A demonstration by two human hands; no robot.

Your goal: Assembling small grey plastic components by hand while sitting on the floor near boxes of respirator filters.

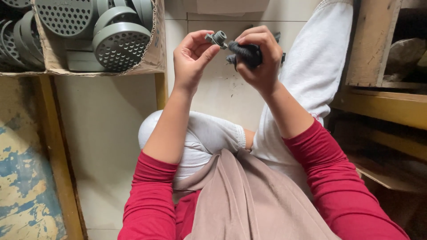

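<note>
Fingers [209, 49] pinched on grey threaded fitting [218, 38], black rubber piece [247, 53] gripped.

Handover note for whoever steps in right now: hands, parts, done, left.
Left hand: pinches a small grey threaded fitting between thumb and fingers, raised above the lap.
Right hand: closed around a dark rubber piece, its grip tight; the fitting's end meets this piece.
Parts: cardboard box at upper left holds grey perforated round discs. Person sits on a tiled floor.
Done: fitting and rubber piece brought together at the hands.
Left: whether the fitting is fully seated cannot be told; the discs lie in the box, untouched.
</note>
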